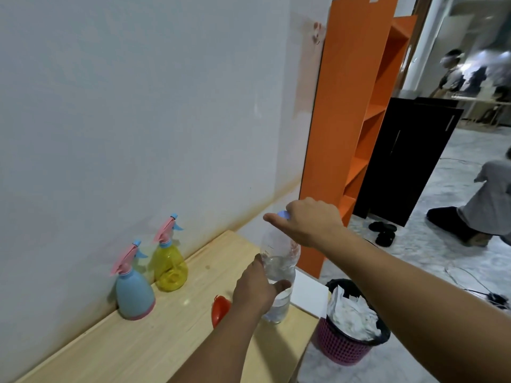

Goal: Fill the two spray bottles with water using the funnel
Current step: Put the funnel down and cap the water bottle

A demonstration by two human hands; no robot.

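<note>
A clear plastic water bottle (278, 269) stands upright near the right end of the wooden table (154, 344). My left hand (255, 288) is wrapped around its middle. My right hand (307, 222) grips its blue cap (283, 214) from above. A blue spray bottle (134, 293) and a yellow spray bottle (169, 265), both with pink trigger heads on, stand against the wall to the left. A red funnel (219, 309) lies on the table just left of my left forearm, partly hidden by it.
A pink waste basket (345, 346) with a black liner and crumpled paper stands on the floor right of the table. A white sheet (309, 295) lies at the table's right end. An orange shelf (356, 128) and a black cabinet (406, 161) stand beyond. People are at the far right.
</note>
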